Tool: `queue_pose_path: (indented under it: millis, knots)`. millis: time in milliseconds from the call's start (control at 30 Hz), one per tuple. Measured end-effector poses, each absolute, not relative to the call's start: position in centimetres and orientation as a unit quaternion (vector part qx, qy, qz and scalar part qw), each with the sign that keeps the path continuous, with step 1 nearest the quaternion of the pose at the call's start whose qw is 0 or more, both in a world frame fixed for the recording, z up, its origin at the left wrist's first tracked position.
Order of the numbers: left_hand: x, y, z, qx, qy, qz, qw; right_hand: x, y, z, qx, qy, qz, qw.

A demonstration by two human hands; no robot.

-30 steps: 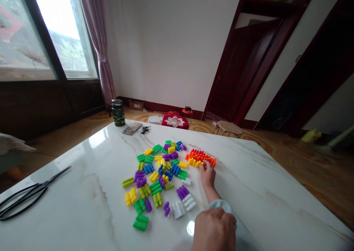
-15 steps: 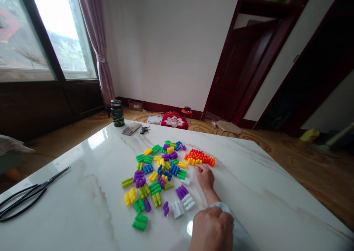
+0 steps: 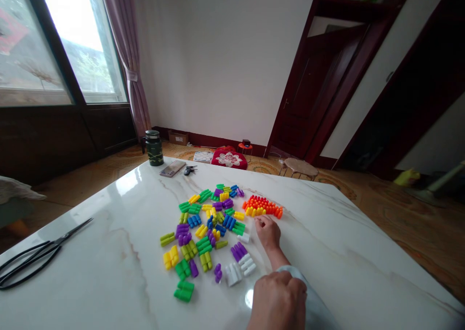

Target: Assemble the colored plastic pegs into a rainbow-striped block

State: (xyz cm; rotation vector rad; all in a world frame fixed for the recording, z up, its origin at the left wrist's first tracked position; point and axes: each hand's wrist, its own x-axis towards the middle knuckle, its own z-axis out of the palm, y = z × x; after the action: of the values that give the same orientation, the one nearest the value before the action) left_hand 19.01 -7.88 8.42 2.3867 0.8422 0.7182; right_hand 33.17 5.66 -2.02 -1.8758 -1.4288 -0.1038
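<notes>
Head view: I am holding out my right hand (image 3: 269, 234) above the white counter (image 3: 345, 252), its fingers (image 3: 264, 219) pointing towards the yellow row (image 3: 255, 212) at twelve o'clock. Beyond it, towards one o'clock, a red-and-orange group (image 3: 263, 204) is sitting close-packed. Loose blocks (image 3: 204, 245) are spreading from six round to eleven o'clock. Those fingers are curving inward; whether they are pinching anything, I cannot tell. My left hand (image 3: 278, 298) is showing bent knuckles towards six o'clock, beside the blue sleeve (image 3: 317, 303); its fingertips are hiding, so its grip I cannot tell either.

As I am judging it, I am working at the yellow row's near edge, and the next move is calling for a light touch, without nudging its neighbours.

Counting, I am finding two hands, one pair of scissors (image 3: 57, 244) towards nine, then one phone (image 3: 172, 168), one bunch of keys (image 3: 190, 170) and one bottle (image 3: 155, 150) towards ten. Three white clumps (image 3: 233, 275) are lying between six and eight; the other blocks are crowding too closely for a sure count.
</notes>
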Motion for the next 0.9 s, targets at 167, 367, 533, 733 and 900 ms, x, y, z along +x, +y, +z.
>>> queue_pose_path:
  millis: [167,367,533,733,900]
  knots:
    - [19.0,-7.87,8.39,0.88,0.308,0.264,0.249,33.13,5.83,-2.16,-0.708,-0.602,-0.036,0.368]
    - [18.99,-7.9,8.39,0.881,0.307,0.261,0.248,33.18,5.95,-2.32,-0.714,-0.598,-0.042,0.362]
    - [19.0,-7.91,8.42,0.886,0.308,0.243,0.247,33.18,5.98,-2.41,-0.716,-0.599,-0.035,0.357]
    - [18.97,-7.83,8.62,0.885,0.31,0.241,0.248,33.04,5.86,-2.0,-0.723,-0.591,-0.026,0.356]
    - [18.87,-7.89,9.0,0.885,0.312,0.231,0.257,33.27,5.66,-2.29,-0.762,-0.538,-0.07,0.353]
